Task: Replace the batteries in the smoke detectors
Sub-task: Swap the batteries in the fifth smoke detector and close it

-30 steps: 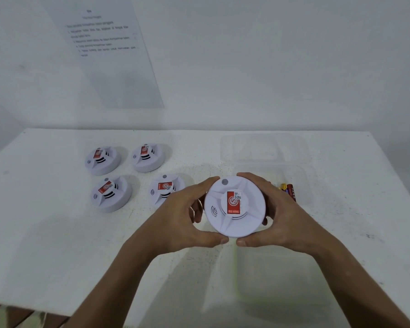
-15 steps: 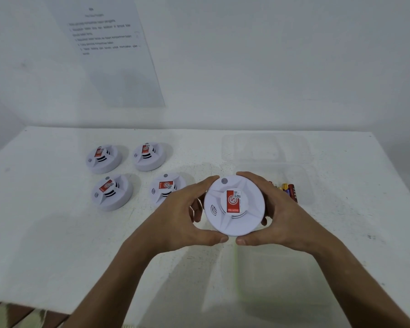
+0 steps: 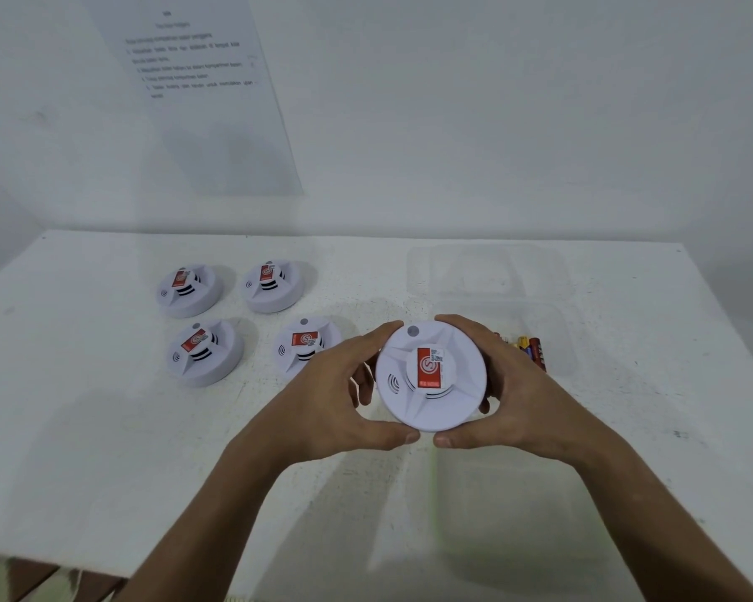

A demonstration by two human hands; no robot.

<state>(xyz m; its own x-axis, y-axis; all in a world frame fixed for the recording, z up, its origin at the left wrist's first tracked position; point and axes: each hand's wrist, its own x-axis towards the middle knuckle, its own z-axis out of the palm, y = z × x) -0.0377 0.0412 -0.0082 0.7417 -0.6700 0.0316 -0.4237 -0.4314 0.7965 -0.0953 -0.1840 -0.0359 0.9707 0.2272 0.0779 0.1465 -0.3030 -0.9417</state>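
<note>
While nothing much has shifted over the last second, both the left hand (image 3: 322,397) and right hand (image 3: 527,397) keep their grip curled round the smoke detector (image 3: 430,375) held just above the table (image 3: 83,406), face up, probably twisting it open.

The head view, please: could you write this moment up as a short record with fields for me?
held item: smoke detector, white, red label up
left hand: left hand grips its left rim
right hand: right hand grips its right rim
other detectors: four on the table, in two rows, left of the hands
batteries: batteries in a clear tray behind the right hand
other containers: clear tray behind it; another near the front edge
wall: printed sheet, text too small to read
</note>
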